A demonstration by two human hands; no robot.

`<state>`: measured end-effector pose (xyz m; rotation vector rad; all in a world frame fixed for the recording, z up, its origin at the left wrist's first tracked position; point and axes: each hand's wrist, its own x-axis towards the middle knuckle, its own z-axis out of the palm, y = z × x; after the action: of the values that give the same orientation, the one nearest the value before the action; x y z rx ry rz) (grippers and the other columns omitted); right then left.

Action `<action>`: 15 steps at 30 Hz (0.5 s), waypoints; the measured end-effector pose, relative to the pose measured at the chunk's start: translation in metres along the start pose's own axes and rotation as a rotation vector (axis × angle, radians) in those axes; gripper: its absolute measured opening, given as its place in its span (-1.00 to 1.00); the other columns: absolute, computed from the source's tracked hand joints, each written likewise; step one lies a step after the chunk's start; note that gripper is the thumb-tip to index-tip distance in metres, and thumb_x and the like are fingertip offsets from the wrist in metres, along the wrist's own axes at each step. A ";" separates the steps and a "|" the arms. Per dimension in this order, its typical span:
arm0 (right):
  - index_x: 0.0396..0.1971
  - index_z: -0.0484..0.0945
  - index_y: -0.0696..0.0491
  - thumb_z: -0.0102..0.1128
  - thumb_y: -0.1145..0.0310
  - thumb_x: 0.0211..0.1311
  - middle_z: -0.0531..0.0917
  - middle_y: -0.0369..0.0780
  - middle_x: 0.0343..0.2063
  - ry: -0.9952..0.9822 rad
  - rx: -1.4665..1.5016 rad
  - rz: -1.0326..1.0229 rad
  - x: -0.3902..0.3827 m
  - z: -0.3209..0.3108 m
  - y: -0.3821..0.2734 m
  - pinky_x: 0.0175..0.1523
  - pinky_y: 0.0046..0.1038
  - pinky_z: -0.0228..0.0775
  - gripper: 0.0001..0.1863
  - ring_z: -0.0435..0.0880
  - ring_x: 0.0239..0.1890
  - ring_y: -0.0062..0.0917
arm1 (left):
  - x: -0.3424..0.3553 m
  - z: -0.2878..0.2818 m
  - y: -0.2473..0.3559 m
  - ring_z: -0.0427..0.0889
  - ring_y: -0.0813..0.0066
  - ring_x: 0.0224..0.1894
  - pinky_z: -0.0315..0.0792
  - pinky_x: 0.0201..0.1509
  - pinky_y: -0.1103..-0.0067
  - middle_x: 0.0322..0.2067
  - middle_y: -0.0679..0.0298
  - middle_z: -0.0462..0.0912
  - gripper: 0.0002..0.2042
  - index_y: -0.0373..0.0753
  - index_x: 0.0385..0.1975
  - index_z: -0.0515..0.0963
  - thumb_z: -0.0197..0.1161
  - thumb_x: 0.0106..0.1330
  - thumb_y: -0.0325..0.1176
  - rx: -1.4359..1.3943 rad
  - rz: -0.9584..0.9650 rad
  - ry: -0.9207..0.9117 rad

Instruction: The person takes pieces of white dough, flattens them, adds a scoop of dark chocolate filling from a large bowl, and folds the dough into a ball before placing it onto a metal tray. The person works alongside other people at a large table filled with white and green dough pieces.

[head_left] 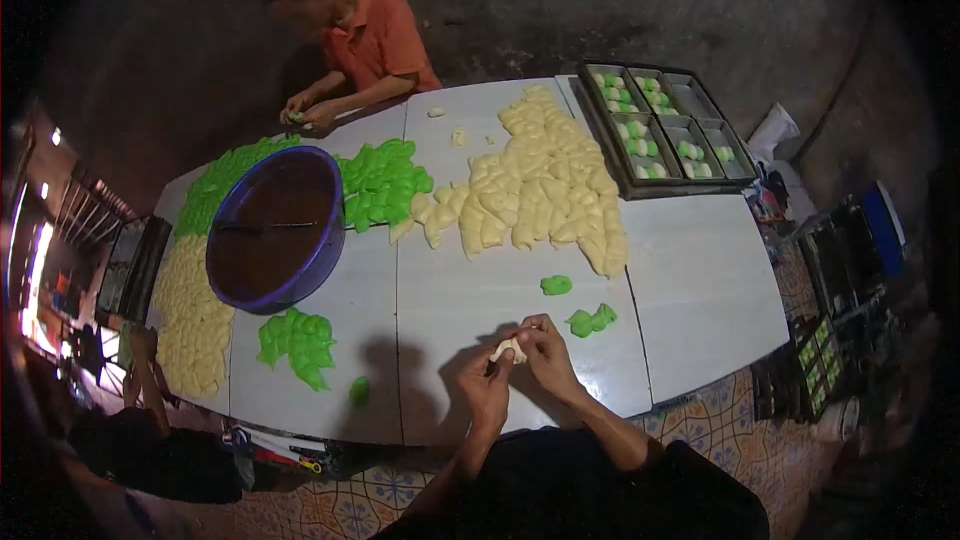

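Note:
Over the near middle of the white table [500,302], my left hand [487,388] and my right hand [550,358] pinch a small piece of cream dough [509,350] between them. A dark reddish spot shows at its upper edge; I cannot make out what it is. Just beyond my right hand lie a green dough piece [556,285] and a small green clump [592,320]. Farther off spreads a wide bed of cream dough pieces [545,195], with green dough pieces [385,183] beside it.
A purple basin [338,202] of brown filling stands at the left among more dough. At the far right is a dark divided tray [690,187] with green-and-white dough balls. A person in an orange shirt [385,35] works across the table; another person [150,455] is at lower left.

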<state>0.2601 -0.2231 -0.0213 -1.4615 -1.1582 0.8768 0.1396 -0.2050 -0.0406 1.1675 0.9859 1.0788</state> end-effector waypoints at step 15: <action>0.36 -0.38 -0.21 0.40 -0.21 -0.22 0.10 -0.17 0.23 -0.465 0.885 0.050 0.063 0.075 0.022 0.18 -0.20 0.29 0.29 0.29 0.16 -0.41 | 0.163 -0.150 0.073 0.44 0.14 0.06 0.24 0.21 0.35 -0.01 -0.02 0.46 -0.05 -0.51 0.12 0.24 -0.25 0.17 0.44 -0.922 -0.087 -0.449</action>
<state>0.2115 -0.1421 -0.0548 -0.5708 -0.8561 1.5638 0.0192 -0.0105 0.0057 0.5428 0.1219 0.9666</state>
